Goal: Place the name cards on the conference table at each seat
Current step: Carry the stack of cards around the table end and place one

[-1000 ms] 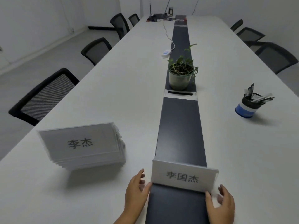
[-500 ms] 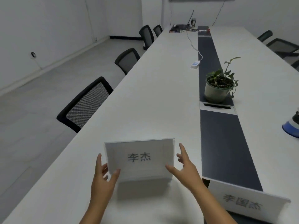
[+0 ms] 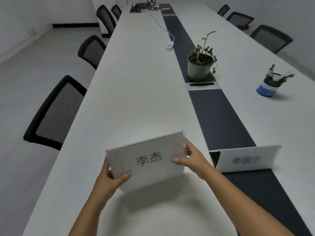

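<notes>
A stack of white name cards (image 3: 148, 160), the front one printed with two dark characters, is held tilted just above the white conference table (image 3: 136, 82). My left hand (image 3: 110, 178) grips its lower left corner, thumb on the face. My right hand (image 3: 190, 157) grips its right edge, thumb on the front. One single name card (image 3: 245, 159) stands on the dark centre strip (image 3: 219, 113) to the right of my hands.
A potted plant (image 3: 199, 65) stands on the strip farther off. A blue pen holder (image 3: 267, 86) sits at the right. A white cable with a small adapter (image 3: 169, 45) runs up the table. Black mesh chairs (image 3: 56, 113) line both sides.
My hands left the single card on the strip and went left to the stack. Both now grip the stack and have raised and tilted it; the view swung left.
</notes>
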{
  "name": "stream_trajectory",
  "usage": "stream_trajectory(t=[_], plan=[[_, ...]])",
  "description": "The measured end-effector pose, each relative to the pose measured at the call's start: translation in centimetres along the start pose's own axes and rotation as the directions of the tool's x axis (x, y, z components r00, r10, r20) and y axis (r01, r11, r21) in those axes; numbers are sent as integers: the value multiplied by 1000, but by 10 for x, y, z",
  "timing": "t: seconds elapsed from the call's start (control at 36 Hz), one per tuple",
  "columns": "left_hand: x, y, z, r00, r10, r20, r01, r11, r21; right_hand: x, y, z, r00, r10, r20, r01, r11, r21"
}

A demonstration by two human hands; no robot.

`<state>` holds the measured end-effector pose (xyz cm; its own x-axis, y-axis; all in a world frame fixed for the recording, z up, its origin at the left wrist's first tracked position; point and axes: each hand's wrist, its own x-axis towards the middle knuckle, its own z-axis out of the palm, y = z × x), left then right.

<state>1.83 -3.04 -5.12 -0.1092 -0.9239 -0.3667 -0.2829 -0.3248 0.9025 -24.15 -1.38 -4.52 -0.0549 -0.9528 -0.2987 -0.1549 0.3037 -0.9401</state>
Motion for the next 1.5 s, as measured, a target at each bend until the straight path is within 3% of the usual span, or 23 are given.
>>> stream_trajectory(t=[0.17, 0.39, 0.53, 0.75, 0.89, 1.0, 1.08, 1.33, 1.5], plan=[[-67, -26, 10, 999, -45, -14, 45, 999, -25, -84, 37, 0, 995, 84, -55, -82, 996, 43], [-139, -21, 87, 959, -54, 279, 8, 987, 163, -243, 80, -54, 952, 199, -231, -156, 968, 195], [-170, -2, 180, 854, -31, 520, -115, 963, 245, -341, 119, -103, 857, 228, -463, -79, 945, 318], [-253, 10, 352, 591, 21, 807, -279, 943, 180, -492, 192, -183, 593, 263, -761, 36, 936, 351], [-299, -2, 430, 517, -24, 856, -333, 915, 227, -565, 230, -223, 466, 306, -830, 27, 933, 359], [-314, -3, 483, 447, -103, 889, -344, 897, 277, -596, 253, -260, 472, 367, -802, -12, 912, 411], [-316, -1, 531, 434, -112, 894, -381, 876, 295, -604, 269, -297, 462, 378, -802, -8, 906, 423], [-319, 44, 737, 430, -5, 903, -422, 883, 206, -614, 297, -495, 355, 375, -856, 75, 902, 426], [-333, 90, 871, 343, 13, 939, -446, 882, 151, -641, 315, -615, 279, 391, -877, 98, 897, 430]])
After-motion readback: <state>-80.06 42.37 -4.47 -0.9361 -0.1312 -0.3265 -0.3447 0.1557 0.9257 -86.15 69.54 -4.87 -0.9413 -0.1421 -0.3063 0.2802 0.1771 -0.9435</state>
